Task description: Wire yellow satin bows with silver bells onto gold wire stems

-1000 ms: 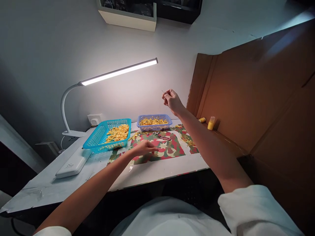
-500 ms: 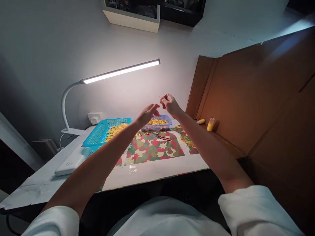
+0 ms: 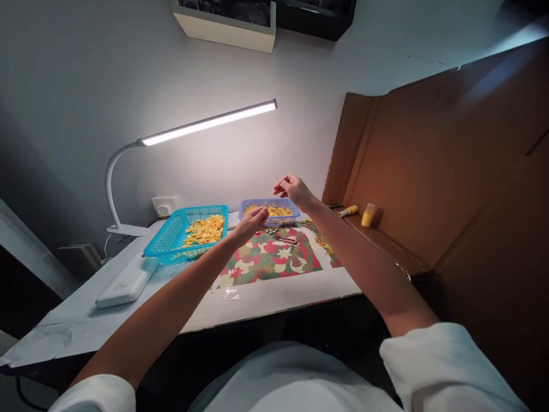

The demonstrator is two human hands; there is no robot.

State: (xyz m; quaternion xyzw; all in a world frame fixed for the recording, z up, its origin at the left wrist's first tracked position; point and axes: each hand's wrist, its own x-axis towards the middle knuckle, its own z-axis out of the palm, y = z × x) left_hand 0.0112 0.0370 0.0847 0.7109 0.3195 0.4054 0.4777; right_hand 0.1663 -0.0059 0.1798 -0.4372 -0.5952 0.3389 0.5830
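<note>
My right hand (image 3: 295, 190) is raised above the back of the table, its fingers pinched on a thin, pale, needle-like piece (image 3: 277, 179) that pokes up past the fingertips. Lower and to the left, my left hand (image 3: 252, 223) has its thumb and fingers pressed together; what they hold, if anything, is too small to make out. It partly covers a purple basket (image 3: 295, 215) of thin yellow pieces (image 3: 281, 211). Further left stands a turquoise basket (image 3: 165, 237) with yellow petal-like pieces (image 3: 206, 230).
A patterned mat (image 3: 274, 260) lies on the white table (image 3: 274, 294), with a small red-handled tool (image 3: 285, 240) and shiny beads (image 3: 271, 231) on it. A lit lamp (image 3: 210, 123) arches overhead. A white power bank (image 3: 128, 283) rests left; yellow-filled bottles (image 3: 368, 216) and cardboard (image 3: 446, 160) stand right.
My left hand has dropped down and left, away from the right, and its fingers have closed together. My right hand has lowered slightly, still pinching the thin piece.
</note>
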